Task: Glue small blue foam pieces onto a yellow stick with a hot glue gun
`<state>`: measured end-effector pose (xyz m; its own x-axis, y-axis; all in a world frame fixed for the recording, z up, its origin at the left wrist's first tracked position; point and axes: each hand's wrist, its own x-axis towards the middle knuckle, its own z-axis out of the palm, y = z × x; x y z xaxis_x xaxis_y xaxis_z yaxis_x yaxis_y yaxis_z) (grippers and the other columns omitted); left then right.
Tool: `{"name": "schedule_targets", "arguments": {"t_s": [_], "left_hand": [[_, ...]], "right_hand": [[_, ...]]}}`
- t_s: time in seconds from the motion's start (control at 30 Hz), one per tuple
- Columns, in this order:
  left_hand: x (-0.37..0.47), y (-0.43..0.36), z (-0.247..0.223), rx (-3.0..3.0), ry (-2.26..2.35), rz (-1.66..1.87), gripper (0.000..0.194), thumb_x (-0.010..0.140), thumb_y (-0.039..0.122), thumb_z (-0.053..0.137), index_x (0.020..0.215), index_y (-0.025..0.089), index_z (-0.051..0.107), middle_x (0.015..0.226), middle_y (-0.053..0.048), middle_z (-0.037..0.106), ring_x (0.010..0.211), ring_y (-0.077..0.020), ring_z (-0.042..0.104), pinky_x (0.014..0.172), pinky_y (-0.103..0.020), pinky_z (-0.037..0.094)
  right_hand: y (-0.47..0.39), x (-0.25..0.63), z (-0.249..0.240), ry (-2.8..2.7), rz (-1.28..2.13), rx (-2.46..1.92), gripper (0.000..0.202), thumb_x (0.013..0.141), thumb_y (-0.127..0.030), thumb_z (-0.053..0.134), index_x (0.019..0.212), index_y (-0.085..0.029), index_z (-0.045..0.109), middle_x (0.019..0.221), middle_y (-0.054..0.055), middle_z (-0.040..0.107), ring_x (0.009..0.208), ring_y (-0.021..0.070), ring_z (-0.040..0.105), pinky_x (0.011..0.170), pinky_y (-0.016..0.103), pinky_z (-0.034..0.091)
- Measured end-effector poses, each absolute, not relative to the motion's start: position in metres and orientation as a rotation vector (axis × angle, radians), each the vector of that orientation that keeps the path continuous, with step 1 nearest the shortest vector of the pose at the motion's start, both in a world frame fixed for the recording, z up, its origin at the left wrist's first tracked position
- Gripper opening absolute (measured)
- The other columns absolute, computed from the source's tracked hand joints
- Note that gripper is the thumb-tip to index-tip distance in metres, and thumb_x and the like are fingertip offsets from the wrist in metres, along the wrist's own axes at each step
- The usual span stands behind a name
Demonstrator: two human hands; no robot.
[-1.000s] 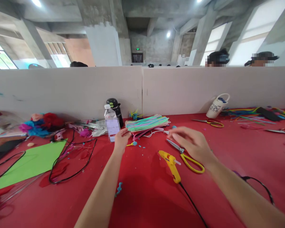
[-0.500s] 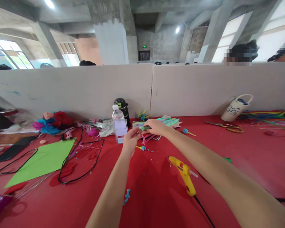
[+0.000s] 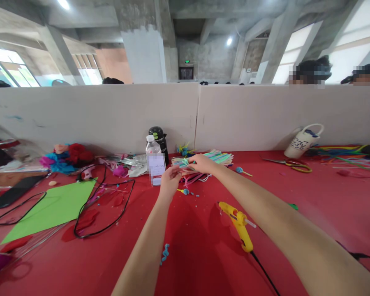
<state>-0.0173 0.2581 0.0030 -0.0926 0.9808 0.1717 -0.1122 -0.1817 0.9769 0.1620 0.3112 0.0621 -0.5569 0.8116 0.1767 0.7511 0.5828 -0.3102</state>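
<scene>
Over the far middle of the red table, my right hand (image 3: pixel 202 163) has its fingers pinched together on a small light-green pipe cleaner piece (image 3: pixel 184 163). My left hand (image 3: pixel 170 179) is just to its left, its fingers curled and close to the same piece; whatever they hold is too small to make out. Behind and beneath my hands lies a bundle of pastel pipe cleaners (image 3: pixel 220 157), with pink ones (image 3: pixel 193 179) at its near side. A blue-and-yellow pipe cleaner piece (image 3: pixel 185 191) lies in front, among tiny blue bits.
A yellow glue gun (image 3: pixel 241 225) lies under my right forearm. A phone (image 3: pixel 157 170) leans against a clear bottle (image 3: pixel 152 144) and a black flask (image 3: pixel 160 144). Scissors (image 3: pixel 291 164) and a white cup (image 3: pixel 301 142) are right; green paper (image 3: pixel 54 207) and a black cable (image 3: pixel 130 201) left.
Between my hands, the green piece shows less and has shifted slightly up and left. Both hands have otherwise hardly moved; the view has shifted a little.
</scene>
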Motion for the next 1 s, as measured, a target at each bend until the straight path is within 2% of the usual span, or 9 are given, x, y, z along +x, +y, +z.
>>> {"name": "schedule_targets", "arguments": {"t_s": [0.1, 0.3, 0.6, 0.83, 1.0], "left_hand": [[-0.017, 0.262, -0.001, 1.245, 1.135, 1.450, 0.030, 0.067, 0.019, 0.074, 0.097, 0.013, 0.072, 0.090, -0.010, 0.075, 0.087, -0.0243, 0.070, 0.084, -0.039, 0.055], [-0.014, 0.270, -0.007, 1.359, 1.198, 1.445, 0.026, 0.072, 0.023, 0.072, 0.096, 0.013, 0.076, 0.093, -0.012, 0.076, 0.089, -0.0261, 0.071, 0.085, -0.039, 0.055], [-0.014, 0.270, -0.007, 1.464, 1.307, 1.477, 0.026, 0.072, 0.025, 0.072, 0.095, 0.013, 0.077, 0.092, -0.011, 0.077, 0.086, -0.0249, 0.071, 0.081, -0.036, 0.055], [-0.009, 0.271, -0.004, 1.408, 1.322, 1.538, 0.023, 0.070, 0.021, 0.070, 0.090, 0.013, 0.077, 0.090, -0.010, 0.077, 0.084, -0.0229, 0.071, 0.079, -0.034, 0.055], [-0.015, 0.268, 0.003, 1.306, 1.273, 1.589, 0.029, 0.068, 0.021, 0.070, 0.095, 0.012, 0.077, 0.086, -0.008, 0.077, 0.080, -0.0203, 0.071, 0.077, -0.031, 0.055]], "right_hand": [[0.316, 0.165, 0.061, -2.517, 0.332, -1.256, 0.023, 0.088, -0.023, 0.056, 0.080, -0.010, 0.073, 0.076, 0.005, 0.071, 0.070, 0.0137, 0.053, 0.063, 0.024, 0.031], [0.315, 0.165, 0.062, -2.522, 0.371, -1.248, 0.024, 0.088, -0.027, 0.059, 0.079, -0.010, 0.074, 0.068, 0.001, 0.067, 0.064, 0.0123, 0.048, 0.061, 0.023, 0.030], [0.309, 0.161, 0.062, -2.545, 0.302, -1.245, 0.017, 0.087, -0.020, 0.059, 0.083, -0.014, 0.075, 0.082, 0.006, 0.075, 0.072, 0.0146, 0.057, 0.062, 0.023, 0.031], [0.307, 0.157, 0.064, -2.578, 0.207, -1.292, 0.017, 0.088, -0.025, 0.061, 0.083, -0.018, 0.076, 0.086, 0.007, 0.076, 0.077, 0.0182, 0.063, 0.063, 0.025, 0.030], [0.308, 0.157, 0.065, -2.576, 0.170, -1.363, 0.018, 0.090, -0.026, 0.060, 0.087, -0.018, 0.076, 0.089, 0.007, 0.077, 0.079, 0.0186, 0.065, 0.064, 0.024, 0.033]]}}
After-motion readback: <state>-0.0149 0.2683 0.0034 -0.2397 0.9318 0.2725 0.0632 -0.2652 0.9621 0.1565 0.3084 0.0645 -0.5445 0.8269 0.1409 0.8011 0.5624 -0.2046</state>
